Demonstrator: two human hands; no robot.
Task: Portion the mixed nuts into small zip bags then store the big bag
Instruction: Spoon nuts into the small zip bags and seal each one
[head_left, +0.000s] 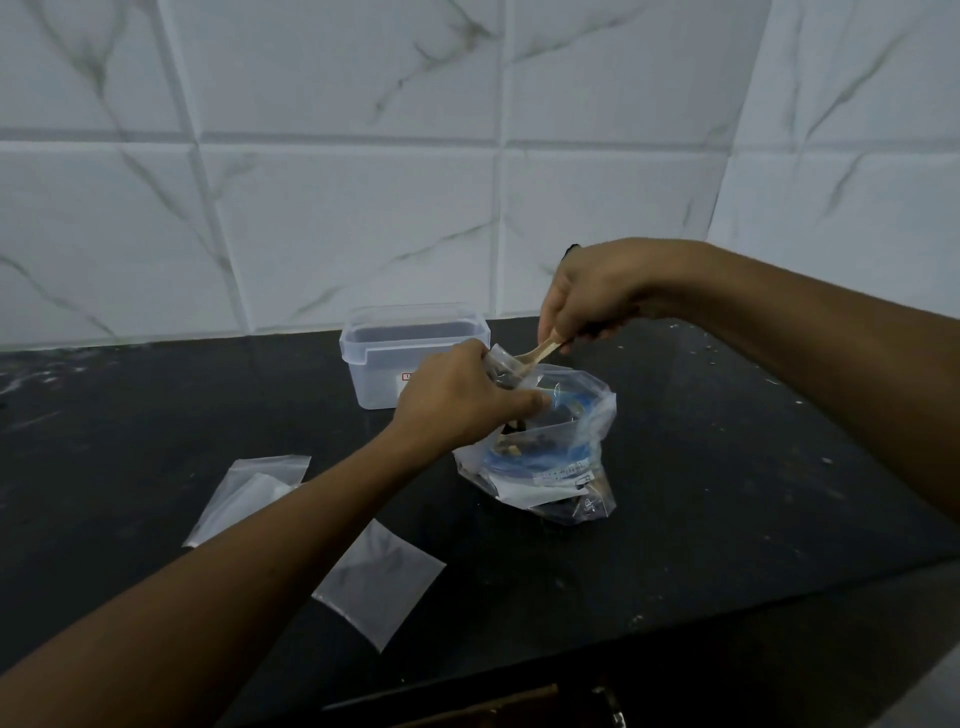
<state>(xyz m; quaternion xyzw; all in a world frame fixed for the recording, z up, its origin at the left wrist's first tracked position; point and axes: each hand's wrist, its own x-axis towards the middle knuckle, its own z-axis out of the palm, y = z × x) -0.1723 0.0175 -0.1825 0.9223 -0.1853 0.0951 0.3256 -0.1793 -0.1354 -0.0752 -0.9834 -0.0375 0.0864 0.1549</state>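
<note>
The big clear bag of mixed nuts (550, 467) stands open on the black counter (156, 415), with a blue-and-white label on its side. My left hand (462, 397) grips a small zip bag (506, 366) above the big bag's mouth. My right hand (587, 301) pinches the handle of a wooden spoon (537, 356), whose bowl reaches into the small bag. Two empty small zip bags lie flat on the counter: one at the left (249, 493), one nearer me (379, 582), both partly crossed by my left forearm.
A clear plastic storage box (384, 358) with no lid stands behind the bags, close to the white marble-tile wall. The counter's front edge runs along the lower right, with something dark and a wooden strip below it.
</note>
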